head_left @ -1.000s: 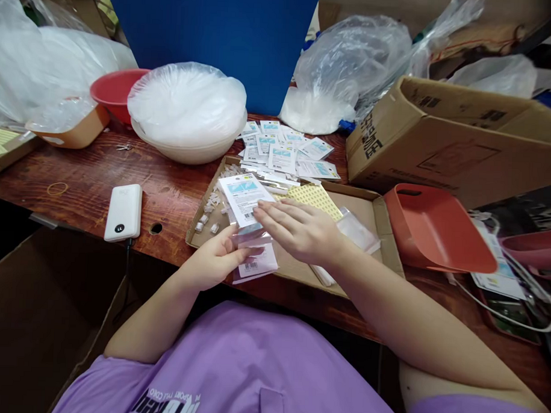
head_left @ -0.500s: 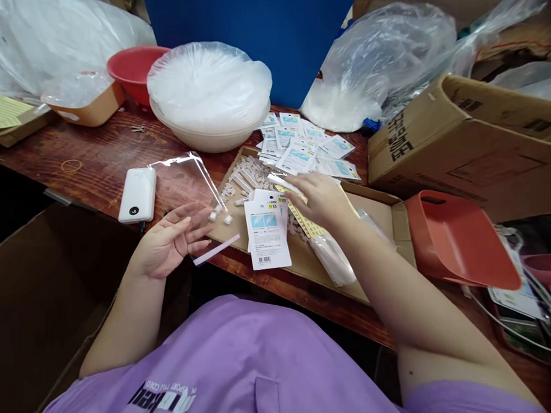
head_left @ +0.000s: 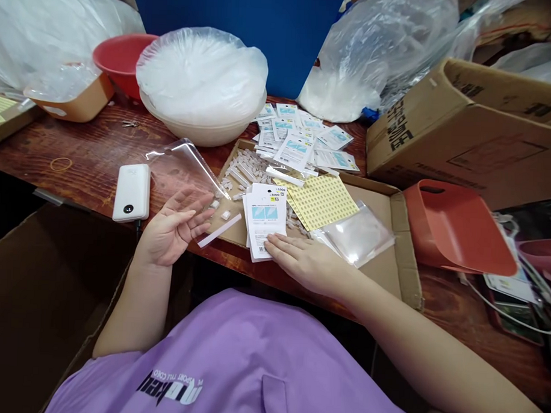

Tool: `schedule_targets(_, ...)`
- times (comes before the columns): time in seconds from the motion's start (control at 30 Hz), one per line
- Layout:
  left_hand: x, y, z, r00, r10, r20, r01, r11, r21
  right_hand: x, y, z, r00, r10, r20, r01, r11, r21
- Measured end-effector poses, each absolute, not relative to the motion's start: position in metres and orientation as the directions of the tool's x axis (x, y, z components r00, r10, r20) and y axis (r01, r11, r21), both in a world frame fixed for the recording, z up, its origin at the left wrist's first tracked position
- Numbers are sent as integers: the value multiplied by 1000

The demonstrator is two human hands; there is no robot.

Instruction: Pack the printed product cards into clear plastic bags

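At the near edge of the surface (head_left: 89, 176), the left hand (head_left: 170, 232) is spread, masking part of a faint-edged clear sleeve (head_left: 182, 160). Rightward, stacked cards (head_left: 265, 221) lie beneath the fingertips of the right hand (head_left: 313, 263); its fingers are together, its thumb hidden, and I cannot tell whether it grips.

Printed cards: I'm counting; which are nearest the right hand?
The small stack at the front edge of the tray, touched by the right hand; the other cards lie farther away.
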State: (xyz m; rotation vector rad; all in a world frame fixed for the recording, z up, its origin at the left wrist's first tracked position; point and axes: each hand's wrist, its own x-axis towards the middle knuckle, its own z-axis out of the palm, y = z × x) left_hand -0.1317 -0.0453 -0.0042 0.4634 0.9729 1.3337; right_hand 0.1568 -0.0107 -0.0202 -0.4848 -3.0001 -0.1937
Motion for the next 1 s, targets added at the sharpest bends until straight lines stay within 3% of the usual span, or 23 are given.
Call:
schedule_targets(0.1,-127,-42,-4,-104,948,-301,-586,186,789,164,-15,-17,-873,351,338,405,909,101)
schedule_targets(0.2,-118,-35,-5,-123,956,-265,-584,146,799,172,-22,-16,-692,435,576,535,845,5)
schedule_targets(0.3,-105,-28,-2,-72,970,-231,-605,141,783,172,-36,-15,-633,321,705,433,901,-21)
schedule_targets(0.37,-97,-26,2,-12,972,-234,-637,173,751,166,-45,-15,-687,186,702,277,961,17)
schedule_targets(0.43,-92,-25,5,46,964,-261,-675,223,703,159,-51,-15,-732,124,670,202,979,39)
schedule_targets(0.7,-100,-27,-5,185,941,-284,-739,324,590,166,-46,-12,-656,105,748,245,966,79)
schedule_targets(1.0,-96,-37,13,232,896,-379,-746,414,522,179,-35,-22,-718,186,671,290,956,46)
